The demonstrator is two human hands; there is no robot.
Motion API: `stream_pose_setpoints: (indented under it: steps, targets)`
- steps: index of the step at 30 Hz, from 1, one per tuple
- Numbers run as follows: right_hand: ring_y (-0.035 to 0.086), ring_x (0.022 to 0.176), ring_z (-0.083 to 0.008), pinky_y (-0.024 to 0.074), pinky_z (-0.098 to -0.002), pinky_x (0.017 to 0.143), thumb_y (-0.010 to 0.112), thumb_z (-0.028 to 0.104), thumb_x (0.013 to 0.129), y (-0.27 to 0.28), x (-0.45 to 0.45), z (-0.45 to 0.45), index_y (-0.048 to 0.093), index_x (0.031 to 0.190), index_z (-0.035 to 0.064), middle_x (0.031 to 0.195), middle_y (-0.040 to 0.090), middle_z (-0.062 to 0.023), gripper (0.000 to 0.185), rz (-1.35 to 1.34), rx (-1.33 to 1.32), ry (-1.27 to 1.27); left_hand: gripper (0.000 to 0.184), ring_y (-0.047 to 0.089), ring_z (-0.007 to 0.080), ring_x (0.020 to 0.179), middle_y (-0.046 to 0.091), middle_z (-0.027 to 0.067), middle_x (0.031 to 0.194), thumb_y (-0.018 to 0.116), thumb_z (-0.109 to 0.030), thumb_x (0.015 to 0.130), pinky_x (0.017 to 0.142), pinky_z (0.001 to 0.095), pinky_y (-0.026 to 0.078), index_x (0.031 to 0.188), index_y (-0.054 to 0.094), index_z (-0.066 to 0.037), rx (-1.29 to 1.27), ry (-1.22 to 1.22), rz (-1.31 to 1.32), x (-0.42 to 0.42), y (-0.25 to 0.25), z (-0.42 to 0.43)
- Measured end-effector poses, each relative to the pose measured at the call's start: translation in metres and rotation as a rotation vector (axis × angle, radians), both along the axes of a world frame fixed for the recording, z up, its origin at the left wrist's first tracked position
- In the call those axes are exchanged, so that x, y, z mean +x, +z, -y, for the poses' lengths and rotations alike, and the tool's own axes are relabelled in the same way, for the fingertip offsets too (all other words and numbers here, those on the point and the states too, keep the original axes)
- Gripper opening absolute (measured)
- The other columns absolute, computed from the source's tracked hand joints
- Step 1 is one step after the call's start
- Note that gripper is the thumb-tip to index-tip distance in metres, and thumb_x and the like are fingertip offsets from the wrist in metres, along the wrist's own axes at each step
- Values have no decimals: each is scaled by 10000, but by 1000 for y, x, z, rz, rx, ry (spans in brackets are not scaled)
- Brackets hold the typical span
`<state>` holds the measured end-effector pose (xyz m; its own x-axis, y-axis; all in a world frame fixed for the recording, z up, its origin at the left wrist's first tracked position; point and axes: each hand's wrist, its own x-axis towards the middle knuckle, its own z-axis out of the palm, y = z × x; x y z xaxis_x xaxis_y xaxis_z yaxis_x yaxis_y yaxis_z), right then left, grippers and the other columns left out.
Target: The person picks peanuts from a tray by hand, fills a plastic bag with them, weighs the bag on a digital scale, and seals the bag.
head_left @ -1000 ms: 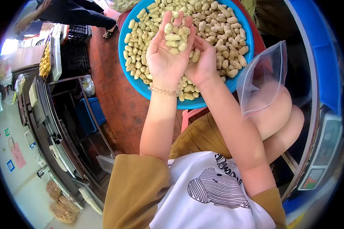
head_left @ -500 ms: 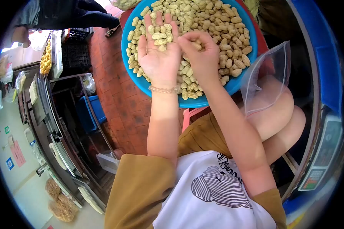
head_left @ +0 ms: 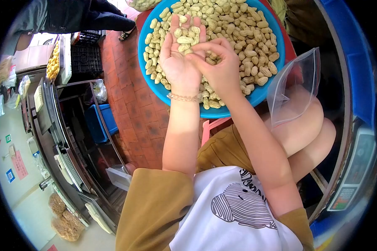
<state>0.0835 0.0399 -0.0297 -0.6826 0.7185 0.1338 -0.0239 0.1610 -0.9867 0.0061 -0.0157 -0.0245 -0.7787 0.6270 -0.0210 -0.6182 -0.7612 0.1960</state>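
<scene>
My left hand (head_left: 181,69) is palm up over a blue basin (head_left: 156,91), its fingers stretched out. It bears several unshelled peanuts (head_left: 184,39) on the palm and fingers. A beaded bracelet (head_left: 184,98) circles that wrist. My right hand (head_left: 220,69) reaches in from the right, thumb and forefinger closing on a peanut (head_left: 187,51) at the middle of the left palm. Its other fingers are curled, and whether they hold anything is hidden. Many more peanuts (head_left: 255,50) fill the basin below both hands.
A clear zip bag (head_left: 292,85) rests by my knee, right of the basin. A red stool (head_left: 213,124) shows under the basin. To the left are a metal rack, a blue bin (head_left: 101,123) and a black crate (head_left: 86,60). A person's legs (head_left: 100,16) are at upper left.
My right hand has moved left from beside the left palm onto the peanuts there, its thumb and forefinger extending. Peanuts seen in its curled fingers before no longer show. The view has shifted slightly.
</scene>
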Motion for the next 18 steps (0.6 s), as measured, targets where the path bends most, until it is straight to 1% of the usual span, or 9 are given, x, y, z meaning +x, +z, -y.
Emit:
stream_pose_setpoints:
  steps: [9, 16, 18]
  targets:
    - [545, 821, -142, 418, -271, 796, 791, 85, 682, 2, 1, -3, 711, 831, 55, 814, 567, -13, 171, -43, -39, 51, 386, 495, 327, 1221, 546, 151, 1267, 357, -237, 996, 1085, 488, 362, 1294, 515, -50, 96, -19, 90, 0, -2, 3]
    - [542, 823, -133, 413, -265, 790, 778, 74, 705, 2, 1, -3, 710, 831, 54, 805, 566, -9, 144, -61, -50, 75, 379, 503, 327, 1205, 552, 152, 1249, 354, -231, 995, 1082, 493, 364, 1279, 522, -43, 126, -29, 75, -1, -3, 3]
    - [540, 818, -123, 416, -257, 773, 777, 73, 716, 0, 1, -3, 709, 820, 48, 816, 581, 0, 127, -102, -83, 79, 380, 505, 328, 1202, 552, 152, 1242, 358, -228, 994, 1084, 494, 361, 1283, 520, -42, 123, -24, 70, -1, -2, 3]
